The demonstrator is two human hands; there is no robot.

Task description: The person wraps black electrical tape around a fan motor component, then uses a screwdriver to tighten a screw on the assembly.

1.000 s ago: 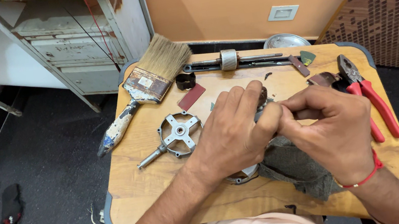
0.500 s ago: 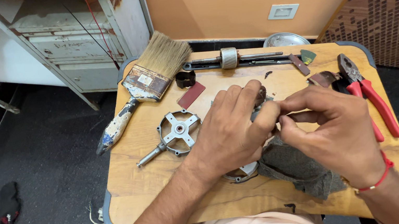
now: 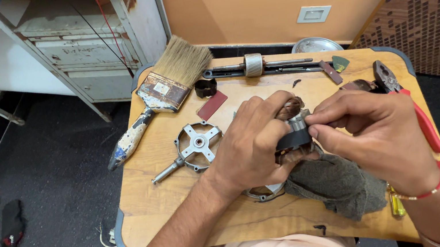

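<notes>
My left hand (image 3: 252,142) is wrapped around a small motor armature (image 3: 292,112) with brown copper windings, held just above the wooden table (image 3: 158,173). My right hand (image 3: 375,129) pinches a dark strip (image 3: 292,140) pressed against the armature's metal end. A dark grey rag (image 3: 336,184) lies under both hands. Part of a round metal ring (image 3: 262,194) peeks out beneath my left wrist.
A worn paint brush (image 3: 160,92) lies at the back left, a metal end cover with a shaft (image 3: 195,144) left of my hands. A shaft with a roller (image 3: 255,66), a black ring (image 3: 205,87), a maroon strip (image 3: 212,105) and red-handled pliers (image 3: 412,109) also rest on the table.
My right hand has slid its fingers in closer over the armature's end; the dark strip now shows between thumb and finger. My left hand keeps its grip.
</notes>
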